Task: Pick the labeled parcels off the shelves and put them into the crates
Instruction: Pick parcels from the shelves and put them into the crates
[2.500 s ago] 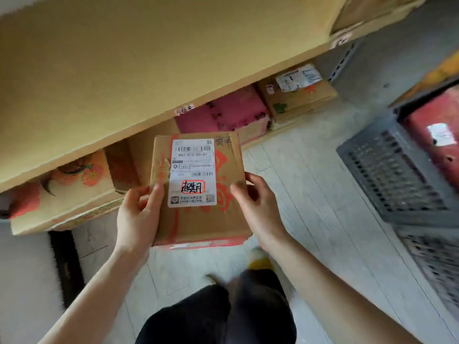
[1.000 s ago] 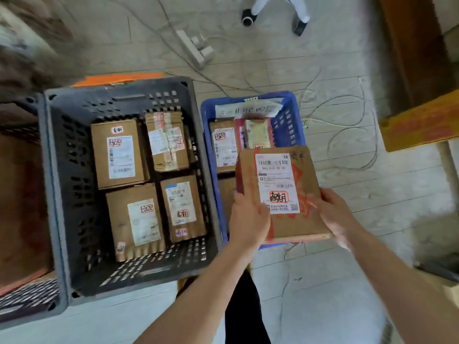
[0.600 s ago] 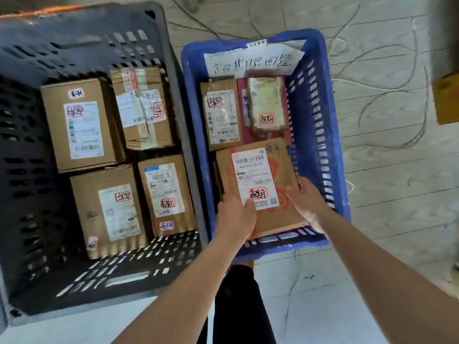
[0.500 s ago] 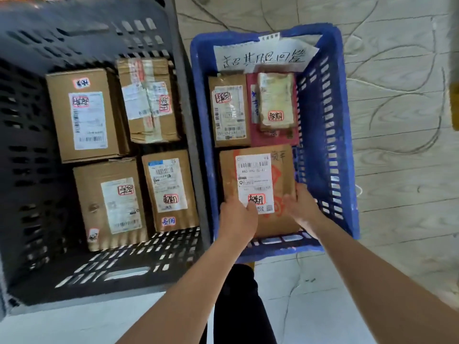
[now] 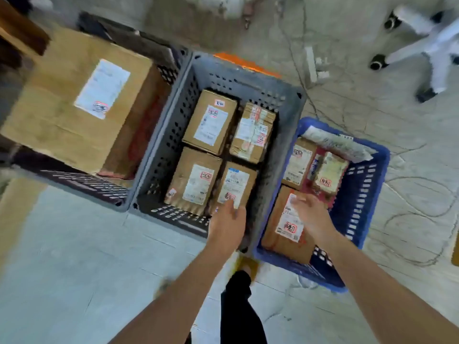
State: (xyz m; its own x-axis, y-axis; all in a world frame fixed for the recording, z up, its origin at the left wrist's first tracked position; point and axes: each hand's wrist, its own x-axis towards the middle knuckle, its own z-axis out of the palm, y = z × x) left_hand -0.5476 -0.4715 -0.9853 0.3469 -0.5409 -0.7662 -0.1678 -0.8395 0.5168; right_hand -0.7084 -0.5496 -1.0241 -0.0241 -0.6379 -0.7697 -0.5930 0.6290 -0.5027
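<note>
- Both hands have let go of the brown parcel (image 5: 285, 227), which they were holding half a second ago; it now lies flat in the near end of the blue crate (image 5: 360, 204).
- Right hand (image 5: 311, 216) is open with fingers spread, just above the parcel's white label (image 5: 289, 223), and holds nothing.
- Left hand (image 5: 227, 225) is open too, over the near right corner of the grey crate (image 5: 280, 150), and holds nothing.
- Behind the parcel, in the far end of the blue crate, lie three smaller parcels side by side.
- Four brown boxes with white labels fill the grey crate, two in front and two behind.
- One big cardboard box (image 5: 74, 105) sits in a dark crate (image 5: 82, 180) to the left.
- White chair legs (image 5: 422, 33) with black wheels stand on the floor far to the right.
</note>
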